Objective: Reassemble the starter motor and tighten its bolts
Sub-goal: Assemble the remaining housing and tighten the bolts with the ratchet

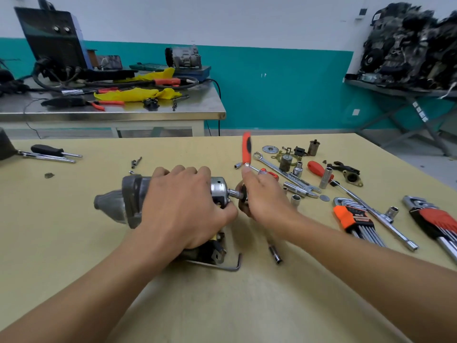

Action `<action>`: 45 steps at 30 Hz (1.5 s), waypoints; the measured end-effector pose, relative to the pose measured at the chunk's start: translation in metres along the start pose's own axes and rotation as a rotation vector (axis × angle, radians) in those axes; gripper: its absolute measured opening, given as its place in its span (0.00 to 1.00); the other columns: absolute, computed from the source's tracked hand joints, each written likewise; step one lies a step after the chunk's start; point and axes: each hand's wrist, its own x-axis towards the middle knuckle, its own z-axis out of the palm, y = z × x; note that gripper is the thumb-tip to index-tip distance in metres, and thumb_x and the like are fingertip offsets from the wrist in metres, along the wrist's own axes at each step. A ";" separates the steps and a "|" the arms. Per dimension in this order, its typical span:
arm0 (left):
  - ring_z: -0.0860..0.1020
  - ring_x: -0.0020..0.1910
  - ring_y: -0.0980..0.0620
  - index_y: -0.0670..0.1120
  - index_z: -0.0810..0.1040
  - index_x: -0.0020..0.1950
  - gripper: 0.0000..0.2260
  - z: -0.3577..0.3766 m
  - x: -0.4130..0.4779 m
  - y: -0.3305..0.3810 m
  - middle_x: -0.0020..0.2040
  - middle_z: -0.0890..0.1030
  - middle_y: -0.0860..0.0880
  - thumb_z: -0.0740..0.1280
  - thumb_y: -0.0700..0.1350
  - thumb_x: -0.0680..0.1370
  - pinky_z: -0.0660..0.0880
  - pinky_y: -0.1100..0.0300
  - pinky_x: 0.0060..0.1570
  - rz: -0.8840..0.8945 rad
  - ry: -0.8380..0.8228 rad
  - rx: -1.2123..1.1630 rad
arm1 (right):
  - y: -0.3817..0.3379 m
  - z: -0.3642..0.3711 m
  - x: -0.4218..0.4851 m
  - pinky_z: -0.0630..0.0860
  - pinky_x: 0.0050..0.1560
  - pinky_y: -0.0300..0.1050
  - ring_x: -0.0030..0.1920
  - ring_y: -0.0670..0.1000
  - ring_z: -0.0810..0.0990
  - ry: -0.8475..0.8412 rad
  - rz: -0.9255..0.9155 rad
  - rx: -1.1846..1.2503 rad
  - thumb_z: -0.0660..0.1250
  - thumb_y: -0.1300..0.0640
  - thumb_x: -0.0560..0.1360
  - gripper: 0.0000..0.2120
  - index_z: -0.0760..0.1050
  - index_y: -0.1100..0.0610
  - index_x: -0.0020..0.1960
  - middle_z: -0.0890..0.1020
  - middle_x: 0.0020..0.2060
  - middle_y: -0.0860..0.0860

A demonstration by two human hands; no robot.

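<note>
The grey starter motor [116, 204] lies on its side on the tan table, nose pointing left. My left hand [183, 206] grips its body from above, covering the middle. A socket [235, 193] sits on the motor's shiny end cap [218, 188]. My right hand [262, 196] grips the ratchet wrench at its head, right of the cap. The wrench's orange handle [246, 151] stands up and is blurred.
An L-shaped hex key [232, 267] and a loose socket [275, 253] lie just in front of the motor. Spanners, sockets, small motor parts, two hex key sets [353, 219] and a T-handle wrench [380, 216] crowd the right side. Screwdrivers [52, 153] lie far left.
</note>
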 end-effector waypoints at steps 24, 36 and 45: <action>0.75 0.42 0.51 0.54 0.76 0.48 0.25 -0.005 -0.011 -0.003 0.40 0.80 0.55 0.55 0.71 0.68 0.68 0.50 0.51 -0.034 0.052 -0.098 | 0.024 0.004 0.009 0.66 0.28 0.40 0.27 0.44 0.68 0.271 -0.851 -0.108 0.49 0.46 0.85 0.25 0.74 0.62 0.42 0.70 0.29 0.45; 0.76 0.42 0.52 0.55 0.77 0.49 0.24 -0.004 -0.011 -0.006 0.41 0.80 0.56 0.57 0.71 0.68 0.69 0.50 0.51 -0.060 0.081 -0.149 | 0.025 -0.001 0.022 0.74 0.33 0.55 0.33 0.54 0.74 0.194 -1.074 -0.129 0.50 0.49 0.85 0.20 0.72 0.61 0.46 0.76 0.34 0.58; 0.76 0.43 0.52 0.55 0.77 0.49 0.23 -0.006 -0.012 -0.006 0.41 0.80 0.56 0.58 0.70 0.67 0.69 0.50 0.52 -0.063 0.077 -0.181 | 0.017 0.018 0.010 0.68 0.30 0.41 0.30 0.47 0.69 0.189 -0.847 0.013 0.51 0.49 0.85 0.24 0.73 0.64 0.41 0.72 0.30 0.53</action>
